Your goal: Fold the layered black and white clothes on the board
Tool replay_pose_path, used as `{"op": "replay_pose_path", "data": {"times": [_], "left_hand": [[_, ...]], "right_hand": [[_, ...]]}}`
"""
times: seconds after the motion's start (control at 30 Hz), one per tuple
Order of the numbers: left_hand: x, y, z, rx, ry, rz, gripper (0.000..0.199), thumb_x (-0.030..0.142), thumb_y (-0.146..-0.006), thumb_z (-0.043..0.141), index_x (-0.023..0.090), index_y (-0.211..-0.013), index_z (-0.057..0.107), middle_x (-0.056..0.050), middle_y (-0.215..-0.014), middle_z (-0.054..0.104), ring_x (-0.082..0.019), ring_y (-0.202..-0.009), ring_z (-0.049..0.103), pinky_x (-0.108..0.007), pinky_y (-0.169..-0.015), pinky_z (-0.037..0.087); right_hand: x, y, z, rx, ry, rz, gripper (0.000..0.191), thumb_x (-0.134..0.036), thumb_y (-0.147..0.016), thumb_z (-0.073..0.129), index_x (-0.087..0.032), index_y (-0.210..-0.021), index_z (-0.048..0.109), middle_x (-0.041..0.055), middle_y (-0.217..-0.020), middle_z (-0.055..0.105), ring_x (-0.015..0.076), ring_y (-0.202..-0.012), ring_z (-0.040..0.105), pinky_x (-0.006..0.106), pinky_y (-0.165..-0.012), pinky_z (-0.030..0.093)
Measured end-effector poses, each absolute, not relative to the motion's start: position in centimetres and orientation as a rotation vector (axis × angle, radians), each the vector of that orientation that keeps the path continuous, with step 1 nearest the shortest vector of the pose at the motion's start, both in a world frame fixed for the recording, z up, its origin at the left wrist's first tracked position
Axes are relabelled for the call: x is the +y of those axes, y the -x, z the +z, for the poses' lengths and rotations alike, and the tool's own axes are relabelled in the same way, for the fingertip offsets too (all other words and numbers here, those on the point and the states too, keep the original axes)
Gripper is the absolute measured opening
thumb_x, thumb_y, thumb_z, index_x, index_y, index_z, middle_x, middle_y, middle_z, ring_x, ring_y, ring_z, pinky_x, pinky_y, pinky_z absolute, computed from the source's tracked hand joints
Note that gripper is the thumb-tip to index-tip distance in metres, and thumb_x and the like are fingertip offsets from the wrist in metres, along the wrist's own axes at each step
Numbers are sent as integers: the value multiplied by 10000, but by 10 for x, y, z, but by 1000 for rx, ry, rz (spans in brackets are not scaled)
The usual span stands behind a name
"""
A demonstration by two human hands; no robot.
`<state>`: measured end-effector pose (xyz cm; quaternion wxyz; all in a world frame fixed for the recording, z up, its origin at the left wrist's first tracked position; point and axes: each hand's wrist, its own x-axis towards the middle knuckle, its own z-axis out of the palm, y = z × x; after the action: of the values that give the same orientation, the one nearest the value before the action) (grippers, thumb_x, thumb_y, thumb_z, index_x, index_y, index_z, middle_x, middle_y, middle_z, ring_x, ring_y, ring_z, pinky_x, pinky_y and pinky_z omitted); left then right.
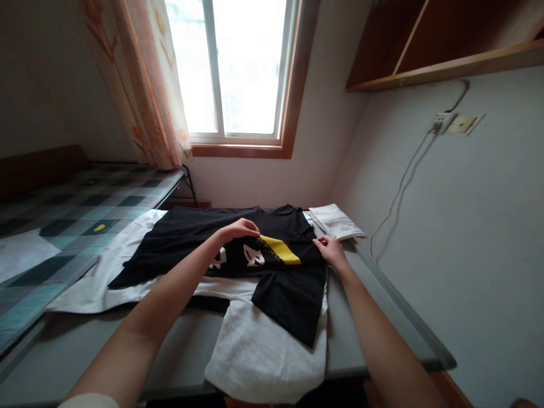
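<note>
A black T-shirt [187, 238] with a yellow stripe and white lettering lies over a white shirt [267, 345] on the grey table. One side of the black shirt is turned over in a long fold, and a black sleeve points toward me. My left hand [240, 229] pinches the fabric near the upper end of the yellow stripe. At the shirt's right end, my right hand [331, 249] grips the edge of the same fold between thumb and fingers. Both hands are closed on the black cloth.
Folded white cloth [336, 221] sits at the table's back right corner. The grey table [178, 345] meets the wall on the right, where a cable [399, 192] hangs from a socket. To the left is a bed with a checked cover [123, 187] and a white paper [25, 252].
</note>
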<state>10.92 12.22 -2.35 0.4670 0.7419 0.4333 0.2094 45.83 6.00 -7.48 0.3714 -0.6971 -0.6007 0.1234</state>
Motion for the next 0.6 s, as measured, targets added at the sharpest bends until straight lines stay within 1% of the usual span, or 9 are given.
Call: {"op": "replay_pose_path", "data": {"times": [0.13,0.2,0.3,0.4,0.5,0.6], "left_hand": [[126,-119,-25,1331,-2026,411,326,463,-642,775,150,-699,703,-46,-629,647,-175,-614,591,-284,-576,437],[123,-121,-25,1393,-2062,435,315,465,-638,785,166,-665,688,-54,-642,652,-187,-645,601,-282,-582,426],[113,-114,-24,1544,-2187,424,360,548,-711,726,190,-698,688,-90,-754,700,-220,-733,642,-286,-615,424],[101,-94,-23,1720,-2307,350,418,603,-835,575,209,-776,699,-110,-843,728,-243,-794,673,-285,-636,420],[92,-63,-24,1838,-2333,286,475,619,-899,457,220,-817,704,-112,-845,734,-256,-805,686,-285,-645,416],[86,-25,-26,2003,-2339,232,516,603,-935,382,218,-807,702,-121,-841,733,-280,-828,693,-296,-665,416]], "right_hand": [[60,-458,-74,-1523,1800,311,240,-418,-757,603,-201,-694,685,100,-711,724,256,-695,674,339,-645,476],[59,-457,-74,-1513,1815,306,238,-419,-760,608,-204,-697,688,99,-712,723,258,-696,675,340,-642,474],[58,-456,-74,-1511,1829,275,228,-417,-767,618,-212,-704,695,99,-724,726,260,-700,676,340,-637,469],[56,-454,-73,-1523,1845,234,223,-418,-775,624,-219,-710,701,100,-740,730,263,-717,678,342,-640,466],[55,-454,-72,-1529,1864,221,219,-419,-782,622,-226,-714,701,98,-749,732,261,-715,676,339,-627,459],[55,-453,-73,-1525,1876,214,220,-424,-780,622,-230,-712,700,93,-744,730,257,-699,672,334,-607,447]]}}
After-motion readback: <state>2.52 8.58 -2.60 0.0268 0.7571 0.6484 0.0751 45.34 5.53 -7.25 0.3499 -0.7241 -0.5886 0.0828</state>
